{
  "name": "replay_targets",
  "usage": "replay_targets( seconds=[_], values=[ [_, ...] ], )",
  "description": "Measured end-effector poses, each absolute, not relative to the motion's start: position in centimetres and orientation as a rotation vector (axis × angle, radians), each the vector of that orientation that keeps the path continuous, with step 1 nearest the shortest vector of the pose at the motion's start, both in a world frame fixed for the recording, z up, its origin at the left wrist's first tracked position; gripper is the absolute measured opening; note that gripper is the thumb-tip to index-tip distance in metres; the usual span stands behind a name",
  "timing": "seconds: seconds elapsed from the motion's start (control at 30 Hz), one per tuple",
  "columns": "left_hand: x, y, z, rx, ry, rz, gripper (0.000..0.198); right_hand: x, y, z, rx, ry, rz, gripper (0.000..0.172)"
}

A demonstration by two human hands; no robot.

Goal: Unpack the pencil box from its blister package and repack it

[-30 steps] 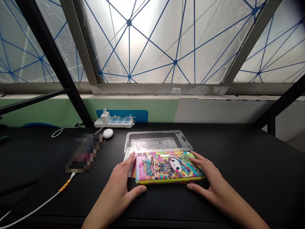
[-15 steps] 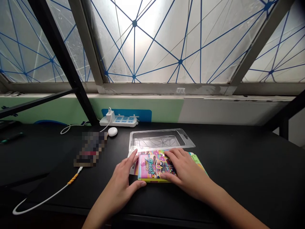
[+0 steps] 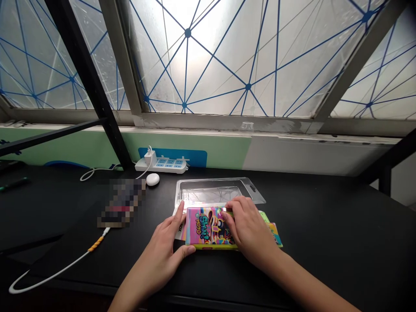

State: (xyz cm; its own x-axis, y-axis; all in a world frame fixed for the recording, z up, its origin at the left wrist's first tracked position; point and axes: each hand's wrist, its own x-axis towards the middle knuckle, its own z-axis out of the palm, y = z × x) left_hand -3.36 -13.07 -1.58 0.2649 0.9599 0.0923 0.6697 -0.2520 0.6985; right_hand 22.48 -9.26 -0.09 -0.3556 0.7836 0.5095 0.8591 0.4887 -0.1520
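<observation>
A flat, colourful printed box (image 3: 208,227) with pink, purple and yellow-green parts lies on the black desk in front of me. My left hand (image 3: 172,245) rests at its left end, thumb at the near corner and index finger stretched toward the far corner, fingers apart. My right hand (image 3: 248,225) lies over the box's right part, with fingers curled at the far edge and thumb bent over the top; its palm hides that part. Printed card (image 3: 277,234) shows beyond the box's right side. Behind the box is a clear plastic blister tray (image 3: 211,192) with a hang hole.
At the left lie a blurred-out phone-like device (image 3: 121,203) with a white cable (image 3: 58,274) and a white rounded case (image 3: 152,179). A white power strip (image 3: 170,165) stands against the wall. Black metal bars (image 3: 94,99) rise at both sides of the desk (image 3: 325,242).
My right thumb has moved from the middle of the box up toward its far edge, and the right fingers are more curled. The left hand stays at the left end. The view shifted slightly.
</observation>
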Motion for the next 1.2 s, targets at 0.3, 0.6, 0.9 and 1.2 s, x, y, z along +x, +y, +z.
replay_targets(
  seconds=[0.3, 0.6, 0.9, 1.2],
  values=[
    [-4.5, -12.7, -1.1, 2.084, 1.352, 0.647, 0.053, 23.2, -12.0, 1.7, -0.953, -2.096, -0.422, 0.01],
    [-4.1, -12.6, -1.2, 1.966, 1.464, 0.606, 0.065, 33.1, -17.3, -0.7, -1.238, -2.291, 0.206, 0.071],
    [-4.0, -12.7, -1.7, 1.922, 1.459, 0.69, 0.061, 35.6, -15.0, -2.6, -1.663, -1.982, 0.65, 0.075],
    [-4.4, -12.7, -2.2, 1.997, 1.36, 0.759, 0.077, 34.1, -14.2, -1.3, -1.566, -1.807, 0.771, 0.061]
  ],
)
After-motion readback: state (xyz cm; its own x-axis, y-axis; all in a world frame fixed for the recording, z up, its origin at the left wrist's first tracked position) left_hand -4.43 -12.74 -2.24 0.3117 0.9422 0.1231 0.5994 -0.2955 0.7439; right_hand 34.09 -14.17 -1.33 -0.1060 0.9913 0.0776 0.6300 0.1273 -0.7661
